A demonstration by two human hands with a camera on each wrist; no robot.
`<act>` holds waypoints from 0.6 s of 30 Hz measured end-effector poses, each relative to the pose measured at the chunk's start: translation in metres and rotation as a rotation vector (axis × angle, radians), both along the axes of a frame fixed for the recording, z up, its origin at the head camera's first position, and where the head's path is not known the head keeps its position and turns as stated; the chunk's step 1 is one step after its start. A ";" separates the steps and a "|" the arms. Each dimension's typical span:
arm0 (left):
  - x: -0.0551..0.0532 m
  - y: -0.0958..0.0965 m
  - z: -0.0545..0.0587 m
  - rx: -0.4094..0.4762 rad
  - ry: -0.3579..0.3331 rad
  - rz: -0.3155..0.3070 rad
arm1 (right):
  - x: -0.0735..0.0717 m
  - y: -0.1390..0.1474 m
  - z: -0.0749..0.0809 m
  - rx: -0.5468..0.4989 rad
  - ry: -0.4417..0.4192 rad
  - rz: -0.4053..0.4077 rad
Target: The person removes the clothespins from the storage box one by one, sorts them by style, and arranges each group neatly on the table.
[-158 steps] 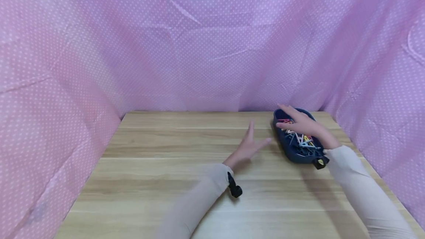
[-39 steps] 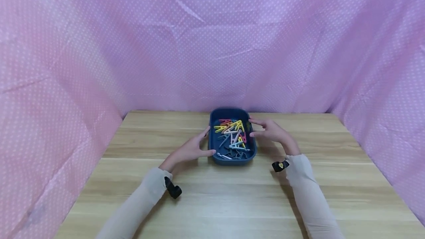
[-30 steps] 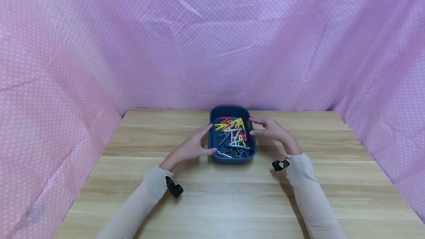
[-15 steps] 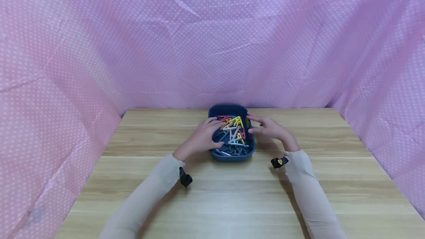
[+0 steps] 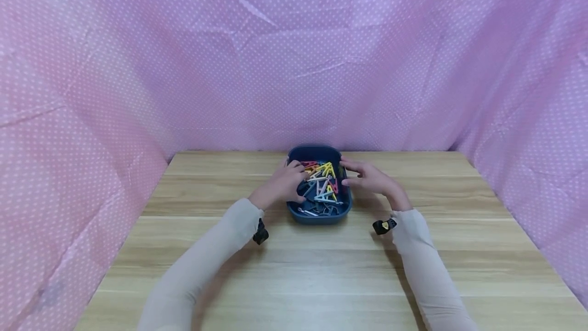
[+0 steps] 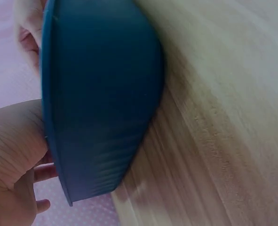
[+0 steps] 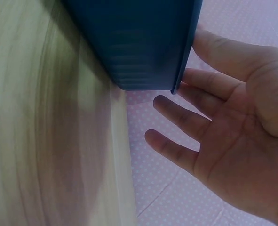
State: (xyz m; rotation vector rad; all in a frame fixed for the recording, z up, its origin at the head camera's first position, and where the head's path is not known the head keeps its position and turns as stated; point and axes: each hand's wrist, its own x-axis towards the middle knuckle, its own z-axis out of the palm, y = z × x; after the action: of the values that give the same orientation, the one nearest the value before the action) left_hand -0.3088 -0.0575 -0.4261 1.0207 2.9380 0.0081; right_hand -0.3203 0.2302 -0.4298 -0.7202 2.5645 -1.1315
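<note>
Nearest: my pale sleeves point(image 5: 206, 249), a black wrist camera point(image 5: 260, 233) on each arm. Left hand point(image 5: 281, 184) reaches over the left rim of the dark blue bin point(image 5: 320, 220), thumb and fingertips wide apart. No clip held that I can see; whether a fingertip touches one, I cannot tell. Right hand point(image 5: 373, 179) loose at the right rim, fingers spread, not wrapped round anything. Bin sits upright between my hands, coloured clips point(image 5: 327, 199) jumbled inside. Step, as I judge it: left reaching in, right steadying. A pick from here would call for thumb and fingers narrowing on one clip without dragging its neighbours.
Surface: wood-grain table point(image 5: 303, 269), bin near its far edge. Beyond: creased pink-purple dotted cloth point(image 5: 298, 75), behind and down both sides.
</note>
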 end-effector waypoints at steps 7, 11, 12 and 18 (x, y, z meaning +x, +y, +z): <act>-0.004 0.008 -0.007 -0.077 0.023 0.012 | 0.001 -0.001 0.002 -0.005 0.004 0.006; -0.006 0.012 -0.012 -0.094 0.013 0.034 | 0.000 0.000 0.000 -0.003 -0.001 0.006; -0.006 0.013 -0.013 -0.092 0.010 0.038 | -0.001 0.000 0.000 -0.002 -0.002 0.006; -0.008 0.015 -0.021 -0.054 0.012 0.068 | 0.000 0.000 -0.001 0.008 0.003 0.007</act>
State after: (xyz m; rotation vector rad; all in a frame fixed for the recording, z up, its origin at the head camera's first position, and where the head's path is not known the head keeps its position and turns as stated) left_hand -0.3164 -0.0426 -0.4466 0.9168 2.9647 -0.0760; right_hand -0.3201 0.2305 -0.4306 -0.7293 2.5654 -1.1187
